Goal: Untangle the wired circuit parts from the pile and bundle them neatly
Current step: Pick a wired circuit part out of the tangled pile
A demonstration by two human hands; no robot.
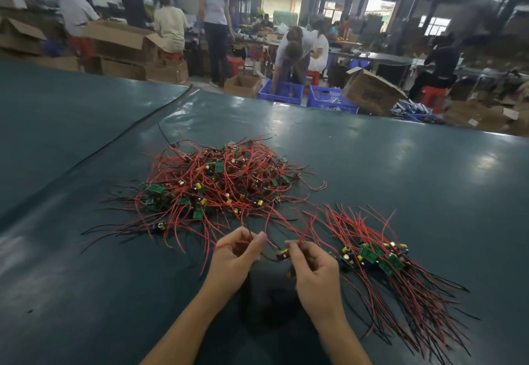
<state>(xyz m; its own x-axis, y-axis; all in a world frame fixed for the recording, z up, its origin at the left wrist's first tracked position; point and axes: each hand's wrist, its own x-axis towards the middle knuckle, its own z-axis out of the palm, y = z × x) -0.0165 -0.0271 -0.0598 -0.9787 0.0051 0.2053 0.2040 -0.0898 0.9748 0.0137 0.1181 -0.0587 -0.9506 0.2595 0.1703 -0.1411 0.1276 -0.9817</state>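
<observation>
The wired circuit part [283, 255] is held between your hands: your left-hand grip [236, 253] pinches thin red and black wires between thumb and fingertips, and your right-hand grip [310, 267] pinches a red wire just beside the small board. The tangled pile [217, 184] of green boards and red and black wires lies on the table [415, 170] directly beyond your hands. The aligned bundle [378, 258] lies to your right, boards grouped together and wires fanned outward.

A tangled pile [220, 184] of red-wired green circuit parts lies left of a neater bundle [380, 258] (boards together, wires fanned).
</observation>
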